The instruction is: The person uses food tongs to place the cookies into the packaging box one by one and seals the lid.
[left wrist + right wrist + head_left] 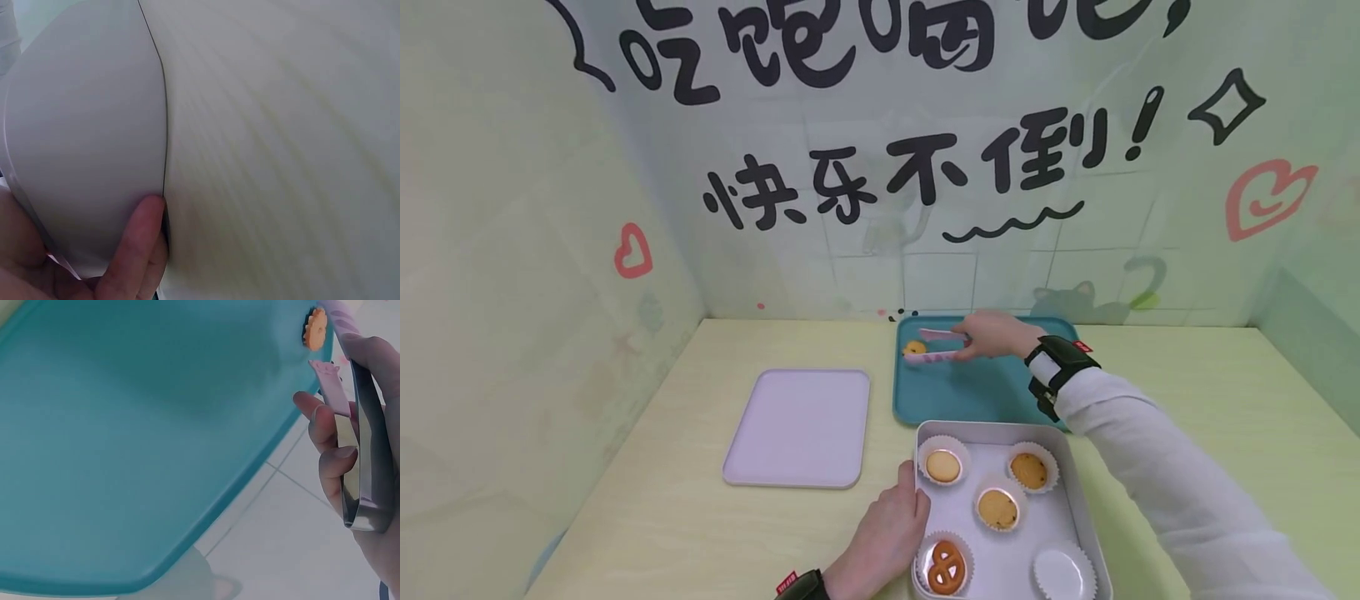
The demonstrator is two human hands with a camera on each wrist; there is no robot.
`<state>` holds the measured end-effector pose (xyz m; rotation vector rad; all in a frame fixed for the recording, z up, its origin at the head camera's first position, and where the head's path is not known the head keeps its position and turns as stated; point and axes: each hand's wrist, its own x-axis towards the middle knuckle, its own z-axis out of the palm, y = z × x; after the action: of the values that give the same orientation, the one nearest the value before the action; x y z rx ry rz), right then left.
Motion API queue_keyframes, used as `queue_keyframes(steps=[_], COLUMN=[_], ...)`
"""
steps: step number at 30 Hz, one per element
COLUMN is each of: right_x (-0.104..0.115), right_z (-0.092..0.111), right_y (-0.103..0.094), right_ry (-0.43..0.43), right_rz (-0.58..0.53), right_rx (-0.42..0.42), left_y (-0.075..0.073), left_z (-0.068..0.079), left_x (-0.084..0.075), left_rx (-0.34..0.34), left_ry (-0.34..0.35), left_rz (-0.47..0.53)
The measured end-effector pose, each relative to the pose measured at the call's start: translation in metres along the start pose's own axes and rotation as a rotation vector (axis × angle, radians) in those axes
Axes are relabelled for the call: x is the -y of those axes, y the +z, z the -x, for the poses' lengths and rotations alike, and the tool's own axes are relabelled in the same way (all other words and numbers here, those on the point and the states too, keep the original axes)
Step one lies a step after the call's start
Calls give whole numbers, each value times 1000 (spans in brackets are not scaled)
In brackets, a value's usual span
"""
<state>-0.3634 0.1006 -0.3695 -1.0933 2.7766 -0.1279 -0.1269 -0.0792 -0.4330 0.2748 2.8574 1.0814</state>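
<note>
Right grip (1000, 335) pinches spread tongs (934, 357), cookie (914, 347) just ahead on blue tray (981, 392). Left grip (887, 521) clasps box (1045, 521) wall; purple tray (797, 433) beyond, leftward.

White sleeve (1183, 483), black right wristband (1066, 360), black left wristband (806, 587).
Sleeve long, creased, lower right; right wristband over the cuff, red tag (1082, 346), pale lettering; left wristband bottom centre, partly cropped, similar red tag (786, 582).
</note>
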Motion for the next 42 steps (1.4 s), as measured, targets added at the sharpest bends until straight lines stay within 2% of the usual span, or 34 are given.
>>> queue_keyframes(steps=[6, 11, 12, 18, 20, 29, 42], right_x=[-1, -5, -12, -8, 0, 3, -2], right_z=[-6, -10, -14, -16, -12, -9, 6], right_y=[3, 7, 12, 13, 7, 9, 7], right_ry=[-4, -10, -37, -22, 5, -29, -14], right_rz=[15, -16, -28, -21, -1, 66, 36], right_rx=[8, 24, 10, 32, 52, 12, -41], left_y=[0, 0, 0, 0, 0, 2, 0], left_z=[0, 0, 1, 1, 1, 1, 1], left_x=[0, -1, -1, 0, 0, 0, -1], left_rx=[11, -1, -3, -9, -9, -20, -11], left_ry=[-1, 3, 4, 9, 7, 8, 18], left_rz=[0, -5, -4, -3, -5, -21, -19])
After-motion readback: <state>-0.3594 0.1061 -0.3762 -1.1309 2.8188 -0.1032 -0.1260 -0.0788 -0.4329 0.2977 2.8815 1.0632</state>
